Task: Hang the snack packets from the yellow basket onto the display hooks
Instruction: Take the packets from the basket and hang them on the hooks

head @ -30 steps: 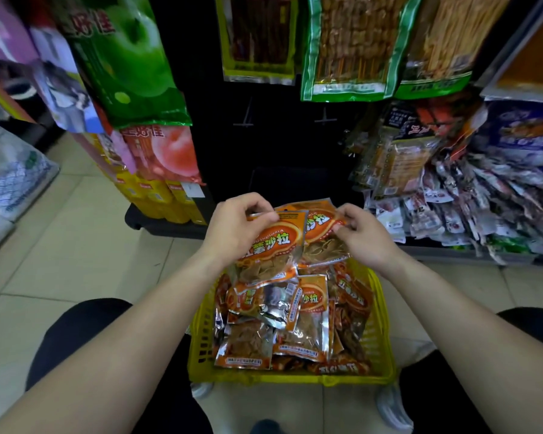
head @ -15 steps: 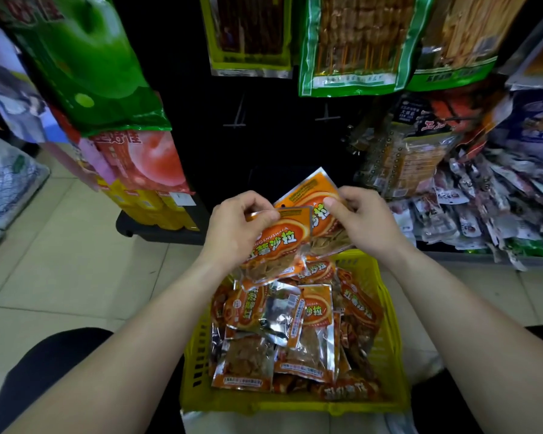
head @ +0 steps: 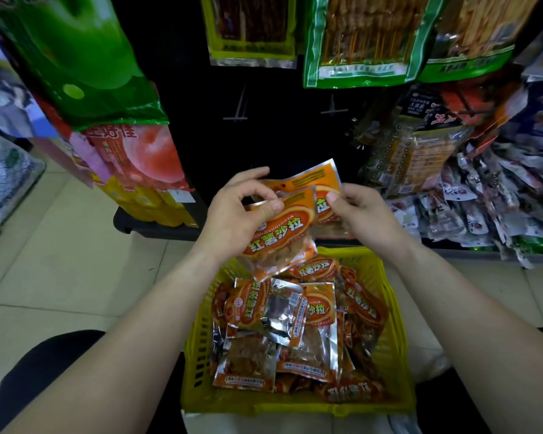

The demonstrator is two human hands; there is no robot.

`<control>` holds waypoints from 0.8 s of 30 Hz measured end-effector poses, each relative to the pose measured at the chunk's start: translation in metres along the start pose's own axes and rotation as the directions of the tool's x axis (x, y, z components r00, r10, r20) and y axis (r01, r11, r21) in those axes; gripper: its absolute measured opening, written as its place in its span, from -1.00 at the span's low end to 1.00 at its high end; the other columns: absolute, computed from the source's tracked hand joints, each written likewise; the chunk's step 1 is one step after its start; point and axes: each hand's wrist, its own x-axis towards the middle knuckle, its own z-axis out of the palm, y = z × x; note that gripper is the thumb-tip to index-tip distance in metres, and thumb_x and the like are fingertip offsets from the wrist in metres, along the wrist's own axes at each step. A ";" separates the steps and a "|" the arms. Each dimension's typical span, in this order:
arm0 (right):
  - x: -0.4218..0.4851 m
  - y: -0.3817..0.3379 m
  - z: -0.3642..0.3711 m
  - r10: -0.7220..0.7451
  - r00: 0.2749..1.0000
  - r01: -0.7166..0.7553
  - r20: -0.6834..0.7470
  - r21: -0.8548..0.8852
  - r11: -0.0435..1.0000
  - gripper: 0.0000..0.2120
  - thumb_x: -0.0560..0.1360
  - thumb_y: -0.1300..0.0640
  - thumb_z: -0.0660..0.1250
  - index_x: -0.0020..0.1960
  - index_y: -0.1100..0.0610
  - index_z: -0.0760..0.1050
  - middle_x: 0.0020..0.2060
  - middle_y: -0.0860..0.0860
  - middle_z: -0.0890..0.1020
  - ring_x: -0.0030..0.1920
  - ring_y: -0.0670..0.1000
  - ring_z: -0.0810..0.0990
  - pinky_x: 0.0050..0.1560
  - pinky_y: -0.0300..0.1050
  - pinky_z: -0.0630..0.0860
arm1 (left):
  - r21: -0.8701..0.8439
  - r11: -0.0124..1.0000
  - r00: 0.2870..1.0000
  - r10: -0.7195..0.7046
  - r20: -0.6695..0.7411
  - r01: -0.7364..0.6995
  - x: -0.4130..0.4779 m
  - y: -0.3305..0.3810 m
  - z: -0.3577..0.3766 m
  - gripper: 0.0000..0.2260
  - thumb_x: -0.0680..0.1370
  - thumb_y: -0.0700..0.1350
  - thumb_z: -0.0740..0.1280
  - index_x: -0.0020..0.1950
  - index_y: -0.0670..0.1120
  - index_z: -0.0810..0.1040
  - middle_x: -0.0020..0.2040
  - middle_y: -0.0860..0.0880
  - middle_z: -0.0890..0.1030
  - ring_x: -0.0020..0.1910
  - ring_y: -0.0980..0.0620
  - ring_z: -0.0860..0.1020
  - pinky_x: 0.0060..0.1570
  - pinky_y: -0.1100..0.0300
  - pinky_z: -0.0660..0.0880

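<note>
Looking down through the head camera, I am holding two orange snack packets up over the yellow basket [head: 295, 402], between it and the dark display panel. My left hand [head: 232, 214] is pinching the front packet [head: 279, 236] close to its top edge, thumb pressed on the printed face and fingers curled behind it, so the packet is hanging down tilted with its lower corner just above the basket. My right hand [head: 364, 217] is pinching the rear packet [head: 308, 180] at its right side, thumb on the front; that packet is sticking up behind the first one and overlapping it. The basket is sitting low in front of me between my knees, and it is holding a heap of the same orange and silver packets [head: 314, 324] lying at all angles. Above my hands, two bare display hooks [head: 239, 103] are sticking out of the black panel, side by side. A big green bag [head: 85, 57] is hanging to the left, and a pile of small packets [head: 499, 208] is lying on the right.
</note>
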 end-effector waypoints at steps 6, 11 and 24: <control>-0.008 -0.010 0.018 0.093 0.991 -0.113 0.099 0.220 0.969 -0.70 0.70 0.17 0.10 0.07 0.24 0.59 -0.16 0.03 0.70 -0.15 -0.10 0.69 -0.15 -0.28 0.56 | -0.036 0.995 0.977 -0.093 -0.190 0.088 -0.002 -0.001 0.010 -0.94 0.53 -0.03 0.47 -0.12 0.10 0.61 -0.09 0.10 0.67 -0.09 0.20 0.63 -0.21 0.31 0.56; -0.016 -0.015 0.026 0.055 0.984 -0.077 0.171 0.121 0.990 -0.80 0.63 0.10 0.29 0.16 0.19 0.56 -0.09 -0.05 0.73 -0.10 -0.12 0.71 -0.04 -0.17 0.62 | -0.025 0.995 0.966 -0.095 -0.242 0.092 -0.002 -0.003 0.019 -0.93 0.54 0.00 0.45 -0.06 0.03 0.64 -0.10 0.08 0.67 -0.09 0.12 0.65 -0.17 0.14 0.64; -0.009 0.013 0.020 0.133 0.991 -0.135 -0.028 -0.073 0.988 -0.88 0.61 0.11 0.33 0.11 0.04 0.61 -0.02 -0.08 0.70 0.03 -0.11 0.67 0.18 0.10 0.58 | 0.173 0.971 0.986 -0.153 -0.071 0.164 -0.008 -0.013 0.011 -0.92 0.53 -0.02 0.46 -0.01 0.06 0.61 -0.09 0.09 0.67 -0.11 0.21 0.63 -0.21 0.38 0.55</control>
